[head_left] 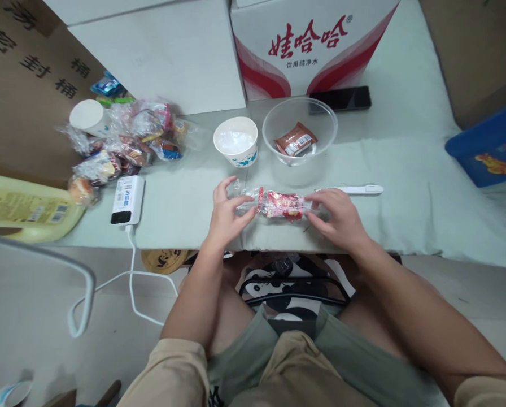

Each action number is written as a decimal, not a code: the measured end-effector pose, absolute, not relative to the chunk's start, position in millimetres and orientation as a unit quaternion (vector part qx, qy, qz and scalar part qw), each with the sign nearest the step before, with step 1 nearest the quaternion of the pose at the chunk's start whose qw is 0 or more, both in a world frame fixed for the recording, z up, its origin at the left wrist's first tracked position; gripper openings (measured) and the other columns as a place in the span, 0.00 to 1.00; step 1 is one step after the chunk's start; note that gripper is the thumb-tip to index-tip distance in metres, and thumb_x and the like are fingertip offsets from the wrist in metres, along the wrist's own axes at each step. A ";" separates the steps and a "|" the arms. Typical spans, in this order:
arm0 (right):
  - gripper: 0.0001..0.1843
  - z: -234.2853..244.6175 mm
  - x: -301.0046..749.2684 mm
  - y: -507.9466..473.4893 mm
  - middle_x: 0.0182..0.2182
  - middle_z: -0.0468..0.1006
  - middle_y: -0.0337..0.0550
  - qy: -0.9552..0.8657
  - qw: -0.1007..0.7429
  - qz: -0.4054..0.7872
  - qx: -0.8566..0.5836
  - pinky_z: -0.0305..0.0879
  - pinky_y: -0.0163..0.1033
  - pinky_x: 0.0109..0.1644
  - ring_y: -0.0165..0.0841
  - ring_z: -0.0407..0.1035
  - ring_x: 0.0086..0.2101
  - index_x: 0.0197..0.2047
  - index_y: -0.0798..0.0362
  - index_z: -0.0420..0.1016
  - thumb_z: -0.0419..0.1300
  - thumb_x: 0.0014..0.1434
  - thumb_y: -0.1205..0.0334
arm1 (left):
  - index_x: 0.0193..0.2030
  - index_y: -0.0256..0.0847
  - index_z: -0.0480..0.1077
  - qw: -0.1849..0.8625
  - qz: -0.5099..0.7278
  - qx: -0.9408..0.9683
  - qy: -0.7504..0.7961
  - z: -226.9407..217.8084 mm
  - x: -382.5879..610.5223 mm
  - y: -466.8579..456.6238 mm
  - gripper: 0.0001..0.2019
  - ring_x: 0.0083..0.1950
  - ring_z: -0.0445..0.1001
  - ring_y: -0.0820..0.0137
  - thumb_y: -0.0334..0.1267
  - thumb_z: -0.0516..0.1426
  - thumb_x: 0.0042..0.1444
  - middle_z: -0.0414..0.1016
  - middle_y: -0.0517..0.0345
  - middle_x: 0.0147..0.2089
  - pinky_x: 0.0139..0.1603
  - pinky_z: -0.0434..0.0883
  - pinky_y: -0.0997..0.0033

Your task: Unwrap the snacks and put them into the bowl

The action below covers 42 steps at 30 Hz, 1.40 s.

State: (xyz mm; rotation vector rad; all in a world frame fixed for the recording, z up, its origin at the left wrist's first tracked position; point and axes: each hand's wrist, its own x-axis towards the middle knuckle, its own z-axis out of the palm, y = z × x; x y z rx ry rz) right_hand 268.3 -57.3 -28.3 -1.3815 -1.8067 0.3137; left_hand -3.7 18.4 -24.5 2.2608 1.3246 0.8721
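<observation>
Close to the front edge of the table, a red-wrapped snack (283,204) lies inside a clear plastic bag (312,206). My left hand (228,213) grips the bag's left end between thumb and fingers. At the opposite end, my right hand (338,215) pinches the clear plastic. Just beyond my right hand lies a white, slim-handled tool (358,190), its left end partly hidden. Behind the bag stand a paper cup (236,154) with clear plastic in it and a clear round bowl (330,121) holding a brown snack packet (296,139).
Wrapped snacks (128,144) and a tipped paper cup (87,117) are heaped on the left. A white power bank (127,199) with a cable sits nearer. White boxes (164,62), a black phone (346,99) and a blue container (490,144) stand around the table.
</observation>
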 end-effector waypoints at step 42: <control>0.10 -20.3 255.8 -47.1 0.34 0.77 0.43 -0.605 0.436 0.271 -0.608 0.73 0.47 0.42 0.38 0.73 0.35 0.42 0.48 0.80 0.63 0.59 0.54 | 0.33 0.41 0.61 0.669 0.405 0.321 0.535 -1.2 18.7 20.1 0.13 0.23 0.75 0.76 0.43 0.61 0.51 0.74 0.62 0.31 0.13 0.46 0.83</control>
